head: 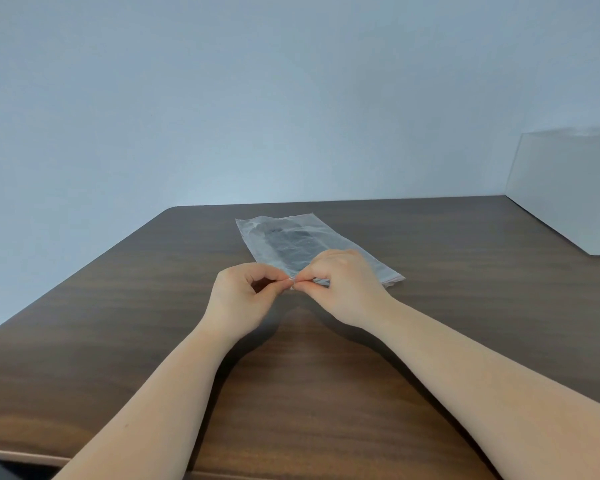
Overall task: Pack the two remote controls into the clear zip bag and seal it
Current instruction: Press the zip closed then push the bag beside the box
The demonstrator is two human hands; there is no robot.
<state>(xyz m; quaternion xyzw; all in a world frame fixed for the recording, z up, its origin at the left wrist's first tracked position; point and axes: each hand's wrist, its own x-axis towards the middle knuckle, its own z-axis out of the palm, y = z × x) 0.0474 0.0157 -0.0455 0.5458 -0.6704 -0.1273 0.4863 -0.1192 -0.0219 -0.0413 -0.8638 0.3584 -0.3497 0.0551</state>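
A clear zip bag [329, 239] lies flat on the dark wooden table [465, 306], running away from me. Dark remote controls [288, 245] show through the plastic as one blurred shape; I cannot tell them apart. My left hand [243, 296] pinches the bag's near edge at its left end between thumb and forefinger. My right hand [343, 282] pinches the same edge right beside it, fingertips almost touching the left hand's. The right hand hides part of the near edge.
A white box [568, 188] stands at the table's back right corner. A pale blue wall rises behind the table. The table's front edge runs just below my forearms.
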